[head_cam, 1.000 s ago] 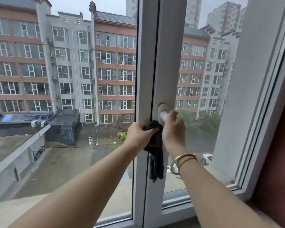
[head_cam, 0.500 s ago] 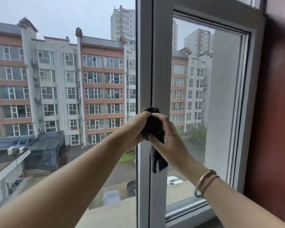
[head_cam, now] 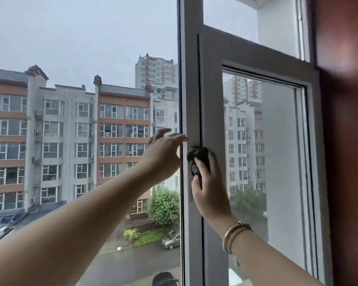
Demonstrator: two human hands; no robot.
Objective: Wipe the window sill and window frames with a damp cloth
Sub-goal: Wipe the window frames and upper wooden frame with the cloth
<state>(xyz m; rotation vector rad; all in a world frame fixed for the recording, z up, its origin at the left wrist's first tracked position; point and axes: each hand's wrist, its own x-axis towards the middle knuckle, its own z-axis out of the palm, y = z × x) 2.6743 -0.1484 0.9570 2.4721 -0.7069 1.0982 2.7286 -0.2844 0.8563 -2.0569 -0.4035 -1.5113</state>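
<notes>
At centre right, my right hand [head_cam: 210,190] grips a bunched dark cloth [head_cam: 201,156] and presses it against the white vertical window frame [head_cam: 192,89]. My left hand [head_cam: 161,155], fingers straight and spread, reaches toward the frame's left edge, fingertips at the glass. Gold bracelets [head_cam: 234,234] circle my right wrist.

A single head-worn, wide-angle view looks straight out and slightly upward from close behind the white vertical window frame post [head_cam: 192,100], which stands right of centre; both bare forearms reach in from the bottom edge, with grey-and-brick apartment blocks [head_cam: 70,137] far beyond the glass.
</notes>
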